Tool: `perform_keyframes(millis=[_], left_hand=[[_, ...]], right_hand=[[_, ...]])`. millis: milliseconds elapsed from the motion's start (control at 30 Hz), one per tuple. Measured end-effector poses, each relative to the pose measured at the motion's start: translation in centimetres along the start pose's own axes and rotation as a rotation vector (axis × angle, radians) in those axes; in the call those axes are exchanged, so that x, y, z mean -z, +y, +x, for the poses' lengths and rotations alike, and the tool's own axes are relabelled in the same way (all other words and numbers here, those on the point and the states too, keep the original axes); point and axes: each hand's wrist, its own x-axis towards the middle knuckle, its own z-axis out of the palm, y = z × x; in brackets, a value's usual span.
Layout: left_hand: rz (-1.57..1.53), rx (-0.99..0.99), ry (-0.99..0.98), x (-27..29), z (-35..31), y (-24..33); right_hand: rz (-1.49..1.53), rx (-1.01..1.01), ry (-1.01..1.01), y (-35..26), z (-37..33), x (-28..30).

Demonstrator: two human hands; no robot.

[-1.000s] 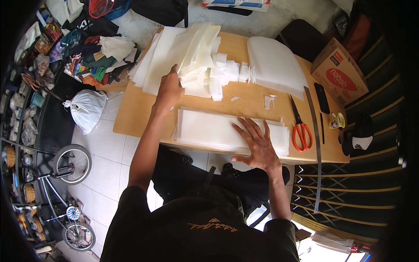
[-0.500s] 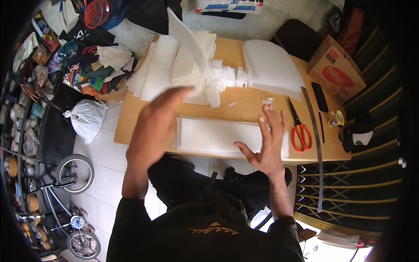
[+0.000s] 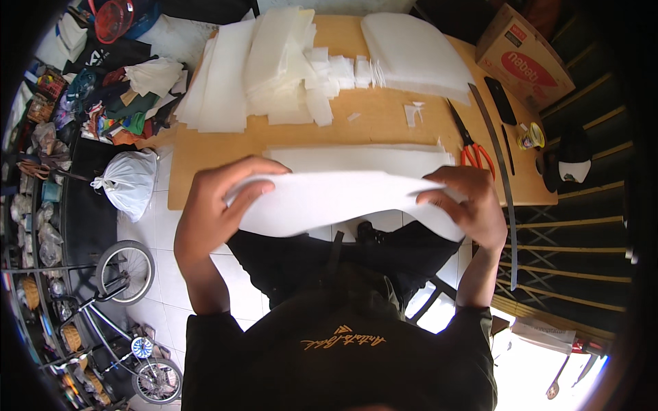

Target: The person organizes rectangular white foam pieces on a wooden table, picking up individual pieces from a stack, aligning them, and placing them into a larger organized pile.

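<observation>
My left hand [image 3: 226, 198] and my right hand [image 3: 469, 202] pinch opposite ends of a white sheet [image 3: 329, 198], held over the table's front edge and my lap. The sheet is long, thin and bowed, with its near edge drooping. Whether it is one layer or more I cannot tell. Just behind it lies a stack of similar white sheets [image 3: 356, 157], partly hidden by the held one. Orange-handled scissors [image 3: 473, 147] rest beyond my right hand, touching nothing I hold.
The wooden table [image 3: 384, 127] bears piles of white sheets [image 3: 274, 61] at back left, a curved white stack [image 3: 411, 51] at back right and small offcuts [image 3: 413, 113]. A metal strip [image 3: 504, 185] overhangs the right side. A carton [image 3: 524, 58] stands behind a dark phone [image 3: 500, 99].
Both hands have closed on the ends of a white sheet and raised it off the front stack. Before, my right hand was spread over that stack. The view has shifted too.
</observation>
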Motion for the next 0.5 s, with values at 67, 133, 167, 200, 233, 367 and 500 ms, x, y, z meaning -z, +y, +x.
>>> perform_keyframes(millis=[67,133,167,200,233,367,500], left_hand=[[-0.09,0.089,-0.035,-0.8,1.1,-3.5],[-0.249,0.223,-0.038,-2.1,2.3,-6.6],[-0.198,0.227,-0.017,-3.0,2.8,-7.8],[-0.141,0.234,0.014,-3.9,3.1,-9.1],[-0.089,0.232,0.039,-5.0,3.6,-10.1],[0.201,0.15,0.106,-7.4,4.4,-9.9],[0.588,-0.123,0.061,-7.3,3.5,-8.6]], right_hand=[[0.094,-0.189,-0.087,1.4,-0.5,0.5],[0.027,-0.299,-0.099,3.5,-0.4,0.1],[0.002,-0.354,-0.103,4.8,-0.5,-0.3],[-0.041,-0.362,-0.11,6.0,-0.2,-1.0],[-0.09,-0.378,-0.111,7.1,0.0,-1.5],[-0.339,-0.323,-0.146,10.0,-0.9,-2.9],[-0.394,-0.198,-0.09,7.7,-0.9,-3.9]])
